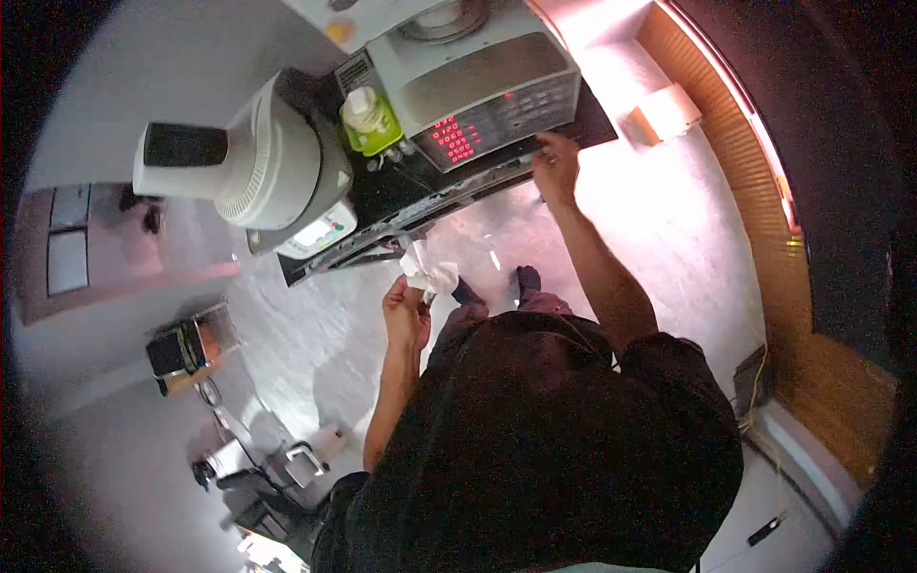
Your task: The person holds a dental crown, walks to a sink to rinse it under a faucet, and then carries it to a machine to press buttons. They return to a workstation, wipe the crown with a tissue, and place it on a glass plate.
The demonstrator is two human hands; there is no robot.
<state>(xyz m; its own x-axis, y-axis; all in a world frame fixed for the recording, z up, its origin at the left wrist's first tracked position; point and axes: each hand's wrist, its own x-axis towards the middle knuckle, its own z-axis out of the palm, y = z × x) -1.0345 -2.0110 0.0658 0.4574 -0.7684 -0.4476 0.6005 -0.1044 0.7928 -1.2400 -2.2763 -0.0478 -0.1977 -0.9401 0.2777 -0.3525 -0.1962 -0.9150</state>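
Note:
My left hand [406,313] is closed on a crumpled white tissue [432,275], held in front of the bench over the floor. My right hand [557,170] is at the front edge of the black benchtop [396,215], its fingers loosely bent and apart. I see nothing in it. Just beyond is a boxy grey machine [487,91] with glowing red digits and small buttons on its front panel. Whether my right fingertips touch the bench edge or the machine cannot be made out.
Left of the machine stand a green container [373,124] with white items and a large rounded white device [277,158] with a dark panel. A small box [667,113] is at right, beside a ribbed brown panel [735,162]. A clear-sided bin [196,346] is on the left.

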